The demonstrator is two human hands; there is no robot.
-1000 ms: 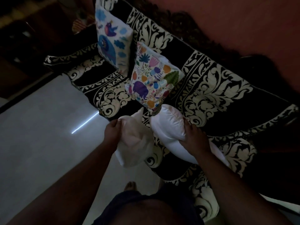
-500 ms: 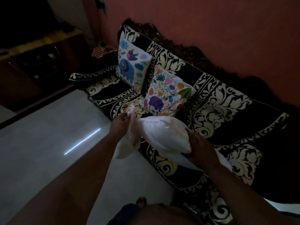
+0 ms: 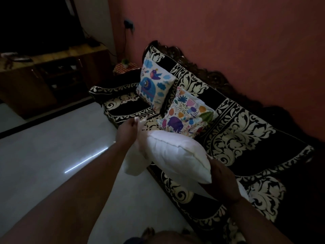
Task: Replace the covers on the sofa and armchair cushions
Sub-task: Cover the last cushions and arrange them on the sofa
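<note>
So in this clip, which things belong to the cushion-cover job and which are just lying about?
Part of the job:
- white cushion insert, held by right hand
- white cover, gripped by left hand
- elephant cushion and floral cushion, already covered
- sofa

Just lying about:
- wooden cabinet
- wall socket and cable

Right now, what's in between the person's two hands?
In the head view, the plain white cushion stretches between them. The right hand grips its near corner; the left hand pinches white fabric at its far end.
</note>
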